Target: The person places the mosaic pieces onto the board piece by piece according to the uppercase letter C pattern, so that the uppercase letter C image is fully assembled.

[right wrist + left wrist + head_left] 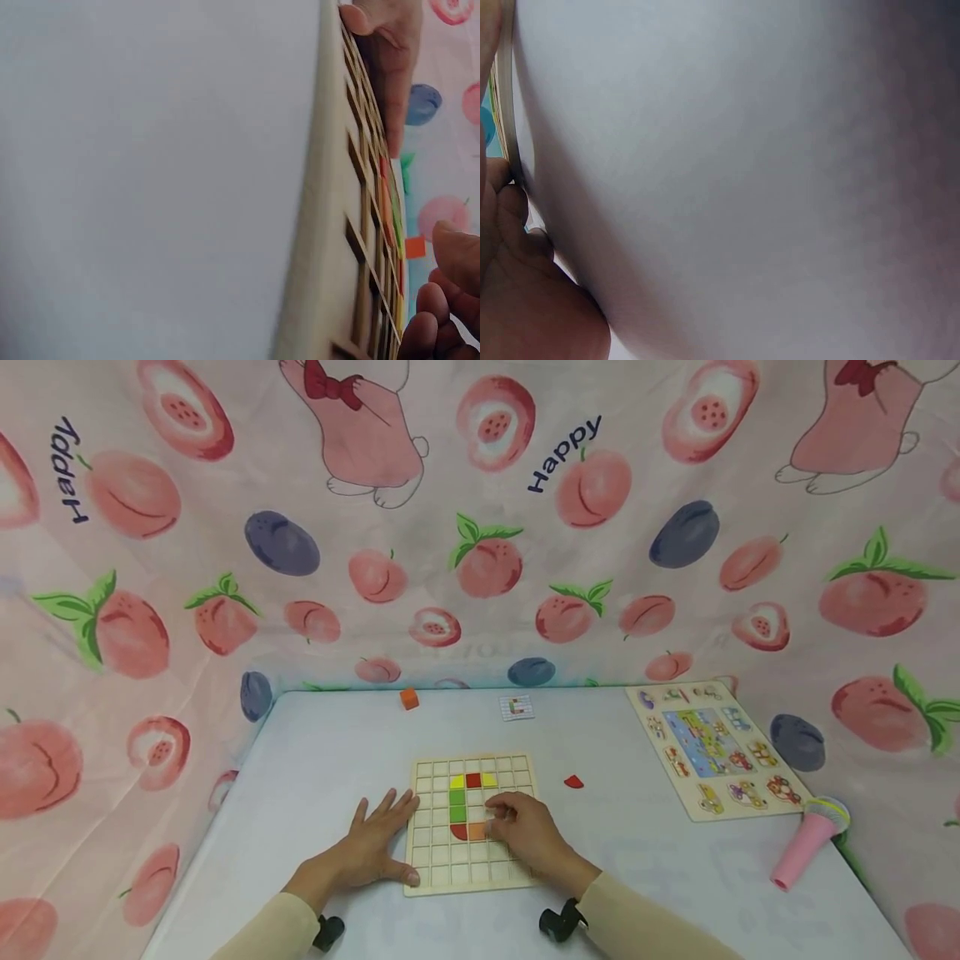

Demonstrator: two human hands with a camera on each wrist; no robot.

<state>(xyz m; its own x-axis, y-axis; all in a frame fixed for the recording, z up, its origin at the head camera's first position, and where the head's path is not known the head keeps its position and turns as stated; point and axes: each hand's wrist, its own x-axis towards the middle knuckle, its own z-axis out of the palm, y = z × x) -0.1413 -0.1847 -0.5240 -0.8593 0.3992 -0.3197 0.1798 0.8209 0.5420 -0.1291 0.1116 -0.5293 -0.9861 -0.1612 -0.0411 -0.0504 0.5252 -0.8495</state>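
Observation:
A wooden grid board [435, 877] lies flat in front of me. Set in its cells are yellow pieces [457, 782] at the top corners of the pattern, a red square [473, 780] between them, green squares [457, 806] down the left, a rounded red piece [459, 832] and an orange square [476, 832] at the bottom. My left hand [371, 843] spreads its fingers, with fingertips and thumb at the board's left edge. My right hand [528, 831] hovers over the board's right side, fingers loosely bent beside the orange square. In the right wrist view, nothing shows between thumb and fingers [420, 334].
An orange cube [408, 698] and a small pattern card [517, 707] sit at the table's far side. Right of the board lies a red rounded piece [573, 782]. Further right are a picture puzzle board [675, 752] and a pink toy microphone [798, 852]. Printed cloth [420, 652] hangs behind.

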